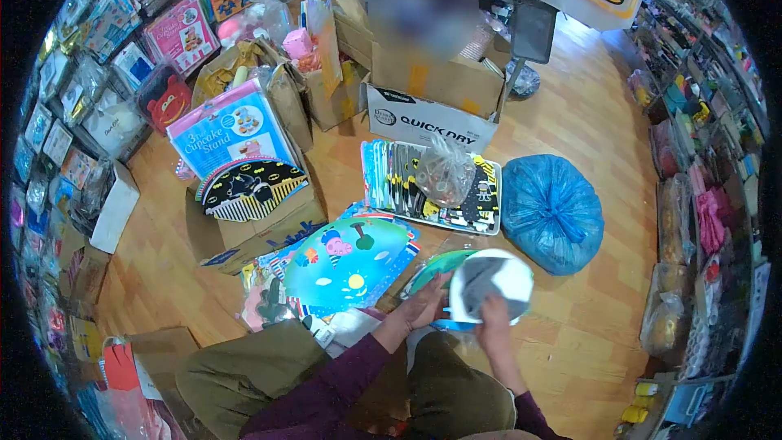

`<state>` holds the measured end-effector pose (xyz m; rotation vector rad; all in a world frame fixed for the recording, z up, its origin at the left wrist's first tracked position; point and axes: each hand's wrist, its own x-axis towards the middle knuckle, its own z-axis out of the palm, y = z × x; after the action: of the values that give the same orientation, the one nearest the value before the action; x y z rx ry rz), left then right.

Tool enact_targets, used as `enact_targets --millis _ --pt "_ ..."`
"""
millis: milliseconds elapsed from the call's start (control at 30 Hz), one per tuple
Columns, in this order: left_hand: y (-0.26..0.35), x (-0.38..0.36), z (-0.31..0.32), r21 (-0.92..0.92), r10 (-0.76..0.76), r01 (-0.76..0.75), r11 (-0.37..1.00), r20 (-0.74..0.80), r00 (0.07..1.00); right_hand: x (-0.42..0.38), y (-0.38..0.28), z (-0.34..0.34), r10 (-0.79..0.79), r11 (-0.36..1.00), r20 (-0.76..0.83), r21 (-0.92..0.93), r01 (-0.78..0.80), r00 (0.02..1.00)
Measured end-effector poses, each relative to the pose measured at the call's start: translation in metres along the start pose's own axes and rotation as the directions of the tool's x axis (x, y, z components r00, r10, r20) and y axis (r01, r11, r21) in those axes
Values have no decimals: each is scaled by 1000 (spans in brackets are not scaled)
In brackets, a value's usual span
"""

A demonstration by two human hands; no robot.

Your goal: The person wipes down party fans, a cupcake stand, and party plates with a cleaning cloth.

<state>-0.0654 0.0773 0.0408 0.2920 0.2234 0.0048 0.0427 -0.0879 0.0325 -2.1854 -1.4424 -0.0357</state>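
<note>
A round white disc (515, 281) with a grey patch is held up in front of me by my right hand (494, 326), whose fingers are pressed on its lower part. My left hand (423, 303) is beside the disc's left edge with its fingers stretched out, near a green curved piece (440, 265) on the floor. Whether it touches the disc is unclear. Under the hands shows a bit of blue material. To the left lie colourful fan-shaped card pieces (350, 265) with a cartoon pig.
A white tray (498, 195) of packed items stands ahead, beside a blue tied bag (554, 216). At the left, a cardboard box (244, 236) holds cupcake stand packs (232, 134). More boxes (432, 106) stand behind. Stocked shelves line both sides.
</note>
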Motion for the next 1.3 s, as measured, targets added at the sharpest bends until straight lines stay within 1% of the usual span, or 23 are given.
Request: enact_targets --millis 33,67,167,200,233,267,333,467,533,567,633,767,833,867,933,967,1000,1067,1100,1200,1233,1267,1300 --pt "-8 7 -6 2 53 -53 999 -4 999 -6 -7 15 17 997 75 80 -23 997" --pt "-14 12 -16 8 106 -106 994 -10 994 -19 -1 39 27 999 155 34 -32 988" --pt "-42 15 -78 65 49 -35 997 -214 976 -45 6 81 83 975 312 171 -142 946" --pt "-50 14 -92 108 11 22 994 -295 956 -58 14 109 131 742 393 570 -353 910" --pt "-54 14 -90 151 -4 73 986 -412 911 -58 10 113 130 320 482 807 -496 867" --pt "-55 12 -89 147 -5 72 986 -413 911 -61 12 107 130 321 485 805 -500 865" --pt "-39 0 -47 33 -120 153 988 -466 877 -34 -14 57 -109 815 517 535 -221 849" --pt "-49 1 -53 121 -58 140 983 -519 853 -26 -8 68 -59 710 458 644 -286 887" --pt "-37 -7 -23 245 -52 275 930 -652 756 -35 15 104 122 744 462 543 -389 879" --pt "-40 -7 -29 243 -52 275 930 -654 755 -20 1 87 139 721 372 598 -351 918" --pt "-48 -7 -48 118 -28 93 989 -466 884 -19 10 103 159 692 372 618 -372 914" --pt "-65 -4 -74 266 -17 167 949 -486 874 -19 26 138 273 641 407 599 -481 872" --pt "-84 5 -89 531 265 -21 847 -386 884 -19 30 144 307 661 394 566 -492 866" --pt "-86 6 -95 535 256 -16 845 -377 890 -19 33 145 340 681 378 533 -503 861" --pt "-88 5 -101 346 152 -19 938 -361 920 -18 34 145 312 725 363 507 -467 878" --pt "-97 9 -113 314 209 -107 943 -310 928 -18 34 145 270 766 359 481 -425 893" --pt "-95 11 -111 316 180 -82 945 -295 938 -20 36 145 301 762 343 474 -441 890" --pt "-84 6 -103 347 129 44 937 -458 879 -25 37 148 230 844 373 383 -375 899" --pt "-84 4 -101 232 122 1 973 -516 848 -25 35 147 238 842 364 384 -378 900" --pt "-93 4 -133 309 167 29 951 -588 791 -25 25 151 294 811 324 413 -414 899" --pt "-93 6 -137 426 179 206 881 -702 689 -24 19 147 283 802 401 399 -444 871" --pt "-95 7 -140 424 171 211 880 -700 694 -27 20 154 293 801 399 393 -451 869" --pt "-99 10 -145 376 196 99 921 -670 716 -32 26 165 197 879 391 337 -339 899"
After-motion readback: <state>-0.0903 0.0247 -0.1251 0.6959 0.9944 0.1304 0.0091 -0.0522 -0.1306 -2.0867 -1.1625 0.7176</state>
